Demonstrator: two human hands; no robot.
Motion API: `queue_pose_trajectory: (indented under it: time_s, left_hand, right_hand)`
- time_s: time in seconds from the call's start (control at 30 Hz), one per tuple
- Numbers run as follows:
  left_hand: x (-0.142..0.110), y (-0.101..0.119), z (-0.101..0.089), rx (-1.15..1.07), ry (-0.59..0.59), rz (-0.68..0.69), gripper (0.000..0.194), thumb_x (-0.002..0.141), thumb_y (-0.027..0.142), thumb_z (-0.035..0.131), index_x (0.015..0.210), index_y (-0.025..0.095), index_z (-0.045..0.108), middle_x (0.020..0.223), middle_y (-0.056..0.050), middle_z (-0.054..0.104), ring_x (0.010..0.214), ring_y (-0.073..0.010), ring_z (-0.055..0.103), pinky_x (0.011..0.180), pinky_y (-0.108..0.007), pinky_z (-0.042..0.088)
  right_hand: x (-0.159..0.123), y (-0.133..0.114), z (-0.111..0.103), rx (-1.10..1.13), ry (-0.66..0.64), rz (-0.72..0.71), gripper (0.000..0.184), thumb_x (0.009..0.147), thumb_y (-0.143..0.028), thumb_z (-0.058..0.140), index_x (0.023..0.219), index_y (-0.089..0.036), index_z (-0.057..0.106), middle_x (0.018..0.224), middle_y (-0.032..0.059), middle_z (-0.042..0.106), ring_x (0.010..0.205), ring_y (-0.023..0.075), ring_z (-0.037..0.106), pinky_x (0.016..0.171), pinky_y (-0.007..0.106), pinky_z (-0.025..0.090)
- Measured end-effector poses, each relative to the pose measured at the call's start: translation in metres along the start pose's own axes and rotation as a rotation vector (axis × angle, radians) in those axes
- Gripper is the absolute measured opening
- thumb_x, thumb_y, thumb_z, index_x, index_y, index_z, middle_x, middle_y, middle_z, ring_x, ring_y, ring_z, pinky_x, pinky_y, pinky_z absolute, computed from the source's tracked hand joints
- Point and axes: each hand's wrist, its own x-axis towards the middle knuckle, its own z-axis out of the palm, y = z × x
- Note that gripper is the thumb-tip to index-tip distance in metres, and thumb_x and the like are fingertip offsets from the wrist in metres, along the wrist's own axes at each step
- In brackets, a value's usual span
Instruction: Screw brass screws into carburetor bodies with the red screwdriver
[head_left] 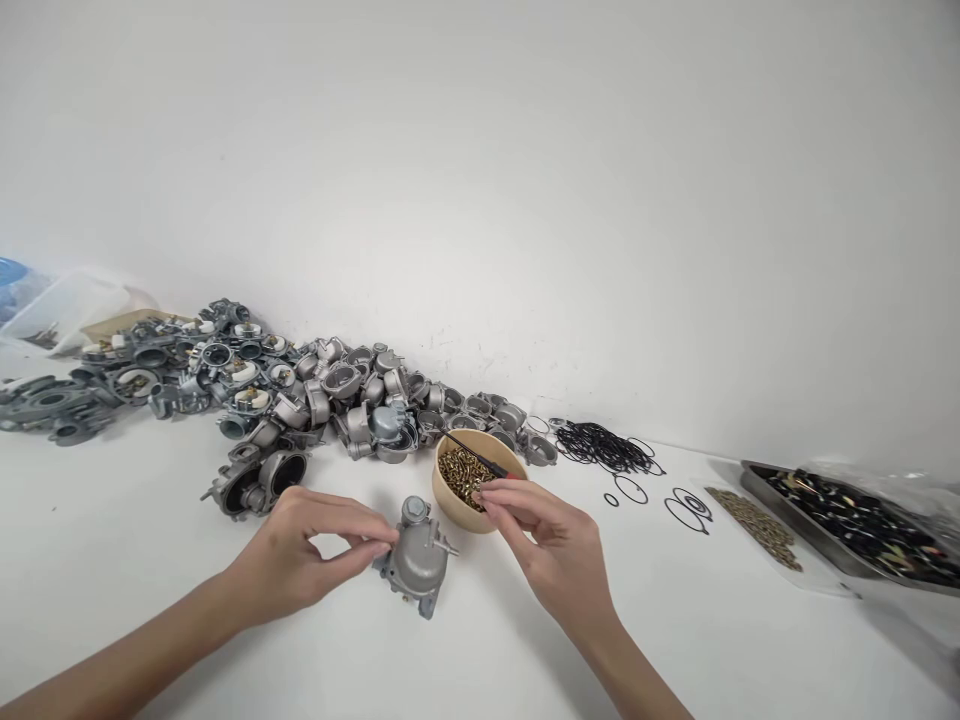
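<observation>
A grey metal carburetor [420,560] sits on the white table with its rounded float bowl facing up. At its left edge, the thumb and forefinger of my left hand [292,555] are pinched together; whatever is between them is too small to make out. My right hand [555,555] reaches over the rim of a tan bowl [457,512] with its fingertips pinched at the brass-coloured screws [457,470] inside. Whether a screw is between those fingertips cannot be seen. Across the bowl lies a screwdriver [480,455] with a dark shaft and some red, partly behind my right hand.
Carburetor bodies [240,370] with white floats are heaped at the left, beside a pile of float bowls [375,395]. Black rubber rings [607,447] lie right of the bowl. Farther right are small brass parts [754,525] and a metal tray [825,540] of dark pieces. A wall stands behind.
</observation>
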Motion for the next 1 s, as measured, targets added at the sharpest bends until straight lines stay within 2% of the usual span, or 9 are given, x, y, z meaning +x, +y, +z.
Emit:
queue_pose_trajectory:
  time_s: [0.13, 0.23, 0.37, 0.5, 0.73, 1.0]
  left_hand:
    - [-0.001, -0.004, 0.002, 0.015, -0.111, 0.098, 0.022, 0.095, 0.008, 0.065, 0.104, 0.019, 0.083, 0.092, -0.008, 0.085, 0.074, -0.0208, 0.081, 0.065, -0.024, 0.067]
    - [-0.002, -0.008, 0.003, 0.045, -0.160, 0.143, 0.023, 0.097, 0.008, 0.063, 0.104, 0.020, 0.082, 0.094, -0.008, 0.084, 0.076, -0.0205, 0.081, 0.067, -0.024, 0.065]
    - [-0.003, -0.010, 0.002, 0.088, -0.192, 0.155, 0.022, 0.098, 0.008, 0.061, 0.102, 0.021, 0.078, 0.092, -0.006, 0.084, 0.073, -0.0182, 0.080, 0.065, -0.022, 0.062]
    - [-0.003, -0.011, 0.001, 0.107, -0.220, 0.156, 0.019, 0.099, 0.009, 0.062, 0.102, 0.021, 0.075, 0.090, -0.004, 0.083, 0.069, -0.0164, 0.078, 0.062, -0.022, 0.058]
    - [-0.004, -0.010, 0.000, 0.086, -0.254, 0.142, 0.021, 0.100, 0.010, 0.060, 0.104, 0.023, 0.075, 0.092, -0.004, 0.083, 0.076, -0.0177, 0.080, 0.068, -0.023, 0.061]
    - [-0.002, -0.008, 0.000, 0.067, -0.276, 0.156, 0.019, 0.100, 0.009, 0.063, 0.106, 0.023, 0.075, 0.094, -0.004, 0.083, 0.080, -0.0174, 0.080, 0.072, -0.022, 0.060]
  right_hand:
    - [0.000, 0.003, 0.004, -0.116, -0.146, -0.042, 0.019, 0.094, -0.022, 0.064, 0.091, -0.025, 0.083, 0.098, 0.0064, 0.081, 0.086, 0.0213, 0.079, 0.069, 0.029, 0.070]
    - [-0.002, 0.002, 0.008, -0.108, -0.208, -0.037, 0.014, 0.093, -0.024, 0.068, 0.093, -0.024, 0.082, 0.092, 0.0040, 0.082, 0.077, 0.0197, 0.079, 0.067, 0.028, 0.069]
    - [-0.003, 0.001, 0.007, -0.063, -0.204, -0.006, 0.008, 0.090, -0.027, 0.074, 0.090, -0.024, 0.082, 0.084, 0.0010, 0.082, 0.069, 0.0178, 0.078, 0.071, 0.027, 0.069]
    - [-0.002, 0.002, 0.005, -0.077, -0.208, -0.003, 0.010, 0.090, -0.028, 0.074, 0.085, -0.025, 0.082, 0.079, 0.0005, 0.081, 0.066, 0.0178, 0.075, 0.064, 0.026, 0.065]
    - [-0.004, 0.001, 0.010, -0.059, -0.326, 0.064, 0.014, 0.092, -0.030, 0.072, 0.085, -0.025, 0.084, 0.079, 0.0003, 0.081, 0.066, 0.0179, 0.073, 0.058, 0.026, 0.056]
    - [-0.005, 0.005, 0.015, -0.025, -0.316, 0.031, 0.016, 0.093, -0.026, 0.068, 0.091, -0.025, 0.084, 0.088, 0.0020, 0.083, 0.072, 0.0185, 0.075, 0.059, 0.026, 0.055]
